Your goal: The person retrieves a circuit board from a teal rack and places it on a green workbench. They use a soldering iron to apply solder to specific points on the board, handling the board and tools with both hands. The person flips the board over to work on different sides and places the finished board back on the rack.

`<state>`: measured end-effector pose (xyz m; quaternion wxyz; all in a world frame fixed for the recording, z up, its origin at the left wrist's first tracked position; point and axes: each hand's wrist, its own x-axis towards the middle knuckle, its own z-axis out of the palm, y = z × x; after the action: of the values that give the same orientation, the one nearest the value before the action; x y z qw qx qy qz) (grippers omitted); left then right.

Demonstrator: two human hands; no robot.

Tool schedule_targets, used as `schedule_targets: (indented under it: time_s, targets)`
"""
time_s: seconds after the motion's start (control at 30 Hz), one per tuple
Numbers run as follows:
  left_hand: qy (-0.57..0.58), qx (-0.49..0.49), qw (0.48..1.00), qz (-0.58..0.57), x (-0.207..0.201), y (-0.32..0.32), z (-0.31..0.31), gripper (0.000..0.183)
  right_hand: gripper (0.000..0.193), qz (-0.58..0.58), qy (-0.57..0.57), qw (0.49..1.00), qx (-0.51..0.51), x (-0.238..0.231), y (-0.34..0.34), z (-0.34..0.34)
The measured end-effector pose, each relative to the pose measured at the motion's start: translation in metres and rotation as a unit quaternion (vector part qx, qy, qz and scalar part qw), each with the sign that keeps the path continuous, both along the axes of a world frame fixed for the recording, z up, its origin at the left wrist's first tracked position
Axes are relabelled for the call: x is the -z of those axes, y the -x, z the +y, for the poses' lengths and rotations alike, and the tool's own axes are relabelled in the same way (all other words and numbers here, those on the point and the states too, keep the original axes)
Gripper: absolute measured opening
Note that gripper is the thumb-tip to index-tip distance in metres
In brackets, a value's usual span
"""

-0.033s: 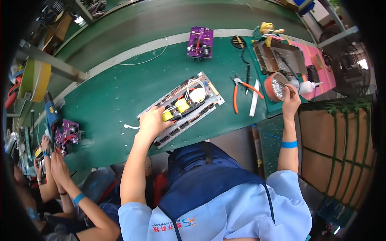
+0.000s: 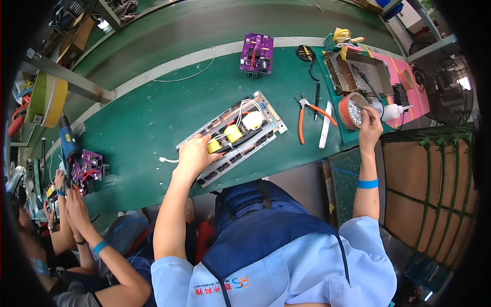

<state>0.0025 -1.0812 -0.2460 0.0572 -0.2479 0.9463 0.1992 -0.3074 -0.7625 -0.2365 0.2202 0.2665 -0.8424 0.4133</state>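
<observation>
My left hand (image 2: 196,153) spans the lower-left end of a long board (image 2: 240,149), thumb and fingers parted beside the nearest of its yellow parts (image 2: 233,133); whether I am gripping or only steadying it, I cannot tell. My right hand (image 2: 371,123), well apart from the board, is pinched nearly closed on what looks like a thin tool (image 2: 362,107), poised over a red tub (image 2: 343,113) of shiny bits (image 2: 355,112). No bit can be made out at the tool's tip.

Little has changed in the last instant: both my hands keep their places, and only the view has shifted slightly. That suggests the work is still at the tub, with the board simply kept steady.

The board lies aslant on the green bench (image 2: 128,148), under my left hand and to the left of my right. Between the board and the tub lie orange-handled pliers (image 2: 300,125) and a white strip (image 2: 325,130). A white bottle (image 2: 393,111) stands just right of the tub, a tray (image 2: 335,77) behind it. Beyond the board sits a purple board (image 2: 257,53); at far left, a co-worker's hands (image 2: 76,210) are busy near another.
</observation>
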Motion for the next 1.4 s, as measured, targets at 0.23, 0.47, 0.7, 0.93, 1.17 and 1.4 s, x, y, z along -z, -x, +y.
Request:
schedule_targets:
  time_s: [0.23,0.47,0.7,0.93,1.17,1.4]
  targets:
    - [0.013,-0.026,0.999,-0.026,0.003,0.0,0.003,0.055,0.01,-0.132,0.069,0.989,-0.017,0.022,0.027,0.018]
    - [0.023,-0.038,0.999,-0.027,-0.006,0.005,0.011,0.06,0.01,-0.072,0.035,0.996,0.029,0.018,0.04,0.027]
    - [0.019,-0.043,0.998,-0.046,-0.001,0.005,0.008,0.055,0.009,-0.083,-0.099,0.982,-0.137,-0.011,0.027,0.02]
    - [0.004,-0.041,0.998,-0.052,-0.007,0.006,0.006,0.051,0.008,-0.173,0.01,0.974,-0.145,-0.03,-0.029,-0.021]
    - [-0.016,-0.049,0.994,-0.092,-0.01,0.007,0.006,0.064,0.018,-0.49,0.024,0.786,-0.377,-0.009,-0.143,-0.07]
    - [0.006,-0.023,0.997,-0.071,-0.002,-0.003,0.008,0.068,0.011,-0.226,-0.009,0.868,-0.441,0.002,-0.174,-0.087]
